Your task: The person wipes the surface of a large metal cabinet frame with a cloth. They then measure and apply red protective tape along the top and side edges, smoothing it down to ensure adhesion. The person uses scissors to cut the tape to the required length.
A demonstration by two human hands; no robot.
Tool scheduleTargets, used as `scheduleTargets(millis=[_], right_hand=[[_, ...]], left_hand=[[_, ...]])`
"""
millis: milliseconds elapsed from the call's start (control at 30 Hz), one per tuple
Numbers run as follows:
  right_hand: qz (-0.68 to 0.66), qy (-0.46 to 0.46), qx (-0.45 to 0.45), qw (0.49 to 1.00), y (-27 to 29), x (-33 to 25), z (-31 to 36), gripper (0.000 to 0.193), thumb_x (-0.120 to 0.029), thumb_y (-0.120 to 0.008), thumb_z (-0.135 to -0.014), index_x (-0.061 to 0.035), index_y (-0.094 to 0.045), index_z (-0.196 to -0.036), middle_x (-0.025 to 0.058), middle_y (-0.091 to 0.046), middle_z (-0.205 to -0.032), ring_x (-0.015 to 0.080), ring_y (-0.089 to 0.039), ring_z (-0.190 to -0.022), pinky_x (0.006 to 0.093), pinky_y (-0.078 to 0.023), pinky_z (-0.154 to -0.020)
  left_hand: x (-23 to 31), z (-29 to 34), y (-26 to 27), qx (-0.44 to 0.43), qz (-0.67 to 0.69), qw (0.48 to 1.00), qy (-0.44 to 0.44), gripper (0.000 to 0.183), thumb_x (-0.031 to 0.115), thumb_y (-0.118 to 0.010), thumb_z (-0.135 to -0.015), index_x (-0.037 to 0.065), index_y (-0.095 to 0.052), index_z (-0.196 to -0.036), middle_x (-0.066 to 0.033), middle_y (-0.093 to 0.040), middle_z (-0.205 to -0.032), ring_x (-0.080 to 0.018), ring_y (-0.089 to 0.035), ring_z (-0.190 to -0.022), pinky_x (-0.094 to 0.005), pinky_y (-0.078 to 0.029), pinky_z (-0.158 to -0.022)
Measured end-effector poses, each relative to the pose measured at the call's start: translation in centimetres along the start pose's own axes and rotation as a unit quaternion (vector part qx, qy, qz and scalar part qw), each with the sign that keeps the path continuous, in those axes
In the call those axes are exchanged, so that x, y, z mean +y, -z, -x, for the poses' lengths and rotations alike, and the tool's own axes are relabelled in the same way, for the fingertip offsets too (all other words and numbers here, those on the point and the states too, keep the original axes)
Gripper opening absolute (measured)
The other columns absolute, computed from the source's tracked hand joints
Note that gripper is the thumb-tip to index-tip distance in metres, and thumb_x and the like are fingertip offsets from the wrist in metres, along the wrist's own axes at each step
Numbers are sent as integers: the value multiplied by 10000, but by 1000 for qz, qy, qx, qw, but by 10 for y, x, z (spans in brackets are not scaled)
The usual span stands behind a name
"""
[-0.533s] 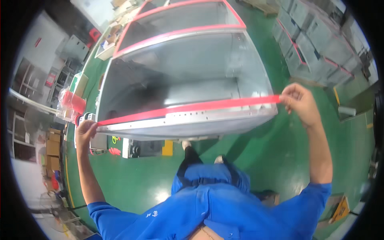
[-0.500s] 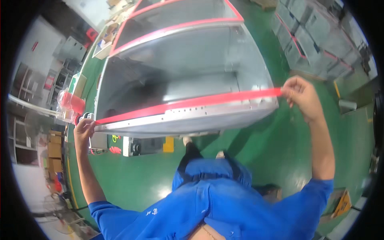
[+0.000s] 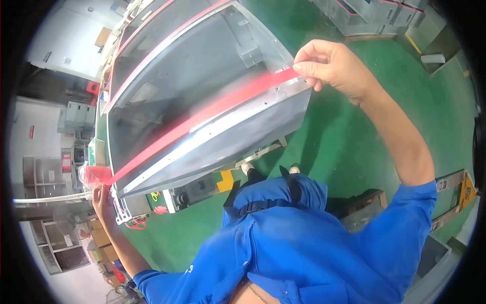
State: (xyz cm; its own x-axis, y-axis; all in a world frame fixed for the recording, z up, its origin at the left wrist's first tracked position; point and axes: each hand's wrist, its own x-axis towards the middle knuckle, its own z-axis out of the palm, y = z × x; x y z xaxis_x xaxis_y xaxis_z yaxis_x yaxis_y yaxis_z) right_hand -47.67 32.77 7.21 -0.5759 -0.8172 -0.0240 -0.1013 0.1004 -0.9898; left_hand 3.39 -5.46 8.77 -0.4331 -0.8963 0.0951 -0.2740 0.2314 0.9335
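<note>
A strip of red tape [image 3: 202,116] is stretched between my two hands along the near edge of a large grey metal cabinet [image 3: 202,133]. The cabinet's open inside faces up, and holes run along its bare metal flange. My right hand [image 3: 324,68] pinches the tape's right end at the cabinet's right corner. At the left corner, my left hand [image 3: 101,196] grips the other end with its fingers closed. Beside that hand is a red roll [image 3: 97,175] in clear plastic. Between my hands the tape looks lifted off the flange.
More grey cabinet sections with red edging [image 3: 147,38] lie beyond. Grey metal boxes [image 3: 369,17] stand at the far right on the green floor [image 3: 364,131]. Below the cabinet's left part are a machine [image 3: 195,190] and a yellow piece [image 3: 225,181]. A wooden frame [image 3: 450,200] lies at right.
My view has turned, so the cabinet now slants up to the right. The tape has come away from the flange along its middle. Both hands still hold its ends.
</note>
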Motion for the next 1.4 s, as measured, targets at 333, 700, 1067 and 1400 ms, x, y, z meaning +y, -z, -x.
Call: scheduleTargets(millis=[333,700,1067,1400], right_hand=[[130,-51,-62,988,15,-17,-3,165,-161,-619,-771,1,-595,-788,62,-594,-725,113,-524,-649,253,-417,-585],[185,-39,-95,977,13,-11,-9,135,-153,-628,-750,-20,-604,-764,32,-575,-723,93,-505,-667,239,-401,-603],[184,-91,-114,972,16,-15,-16,166,-165,-653,-707,-3,-622,-730,42,-549,-623,95,-508,-558,242,-405,-526],[160,-87,-131,975,16,-18,-16,126,-139,-636,-731,-28,-589,-696,18,-557,-630,78,-498,-555,220,-396,-509]], left_hand=[[-20,16,10,65,100,990,74,118,113,-551,-872,30,-582,-950,25,-533,-739,-21,-456,-594,-128,-346,-481],[-14,19,-17,80,69,992,69,86,135,-589,-848,50,-590,-837,56,-503,-637,11,-428,-518,-114,-301,-412],[-24,21,-23,111,32,993,11,24,73,-590,-829,50,-597,-824,53,-544,-689,23,-443,-529,-90,-314,-437],[-39,20,-14,125,16,992,-16,20,65,-607,-813,53,-610,-829,40,-586,-720,23,-475,-526,-75,-338,-431]])
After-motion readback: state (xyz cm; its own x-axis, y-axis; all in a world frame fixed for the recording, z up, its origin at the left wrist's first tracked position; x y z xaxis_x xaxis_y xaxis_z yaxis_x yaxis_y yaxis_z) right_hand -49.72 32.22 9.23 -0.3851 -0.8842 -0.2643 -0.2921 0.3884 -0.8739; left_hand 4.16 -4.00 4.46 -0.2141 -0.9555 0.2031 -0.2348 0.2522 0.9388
